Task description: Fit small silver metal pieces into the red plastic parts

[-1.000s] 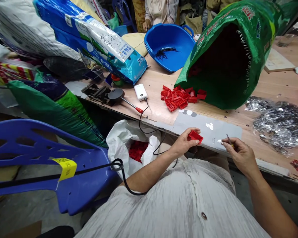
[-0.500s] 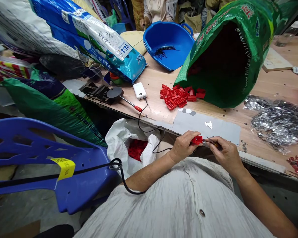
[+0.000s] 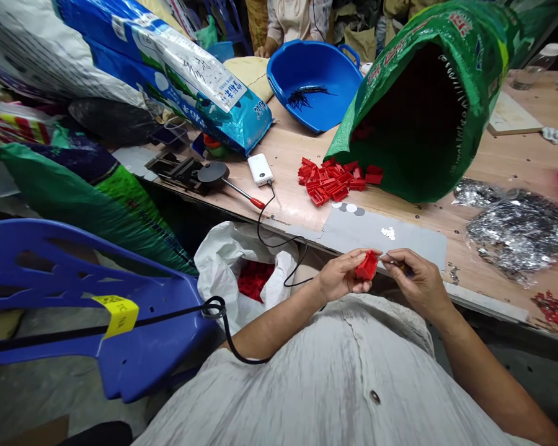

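My left hand (image 3: pixel 343 277) pinches a small red plastic part (image 3: pixel 366 266) just in front of the table edge. My right hand (image 3: pixel 416 280) is closed round a thin metal tool (image 3: pixel 390 261) whose tip touches the red part. Both hands meet over my lap, below a grey mat (image 3: pixel 381 232) with a few small silver bits on it. A pile of the same red parts (image 3: pixel 335 176) lies on the wooden table at the mouth of a large green sack (image 3: pixel 428 93) lying on its side.
A white bag (image 3: pixel 242 266) with red parts hangs below the table edge. A blue basin (image 3: pixel 314 77), a white power bank (image 3: pixel 260 168) with cable, a black tool (image 3: pixel 190 173), shiny silver pieces in plastic (image 3: pixel 516 229) and a blue chair (image 3: pixel 88 297) surround me. Another person's hand (image 3: pixel 263 51) shows at the back.
My right hand moved left from the grey mat with the tool to meet the red part. My left hand drew the part slightly toward me and tilted it.
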`<state>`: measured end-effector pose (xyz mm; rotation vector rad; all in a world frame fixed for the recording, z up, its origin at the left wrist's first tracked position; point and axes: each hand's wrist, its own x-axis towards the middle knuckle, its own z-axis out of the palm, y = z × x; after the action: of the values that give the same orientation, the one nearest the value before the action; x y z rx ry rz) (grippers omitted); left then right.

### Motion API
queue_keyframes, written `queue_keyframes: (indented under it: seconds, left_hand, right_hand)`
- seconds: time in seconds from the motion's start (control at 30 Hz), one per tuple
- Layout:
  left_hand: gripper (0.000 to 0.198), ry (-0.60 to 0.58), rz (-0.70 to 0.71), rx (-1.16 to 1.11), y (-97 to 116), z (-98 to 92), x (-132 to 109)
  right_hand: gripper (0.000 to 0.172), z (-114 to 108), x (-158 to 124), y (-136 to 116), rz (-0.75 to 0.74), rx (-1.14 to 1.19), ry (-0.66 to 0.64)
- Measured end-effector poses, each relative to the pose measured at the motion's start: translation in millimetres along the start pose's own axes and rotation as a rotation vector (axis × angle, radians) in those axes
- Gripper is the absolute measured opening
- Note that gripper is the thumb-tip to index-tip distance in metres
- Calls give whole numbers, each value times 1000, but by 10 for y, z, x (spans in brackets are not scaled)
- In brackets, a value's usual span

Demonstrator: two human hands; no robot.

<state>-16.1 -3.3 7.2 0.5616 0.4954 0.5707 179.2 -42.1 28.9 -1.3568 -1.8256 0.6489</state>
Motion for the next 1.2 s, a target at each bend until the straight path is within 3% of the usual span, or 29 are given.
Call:
queue_keyframes:
  seconds: [0.23, 0.5, 0.8, 1.2]
  left_hand:
    - [36, 74, -86, -139, -65, -25, 17]
    - [26, 146, -114, -211, -54, 71, 1]
    - [22, 172, -137, -250, -89, 17, 32]
    - [14, 240, -171, -315, 20, 151, 17]
  right_hand:
    - [19, -44, 36, 13, -57, -87, -146]
    - [20, -108, 99, 20, -125, -149, -286]
    - [23, -103, 139, 24, -151, -101, -285]
    - [21, -79, 178, 33, -171, -108, -272]
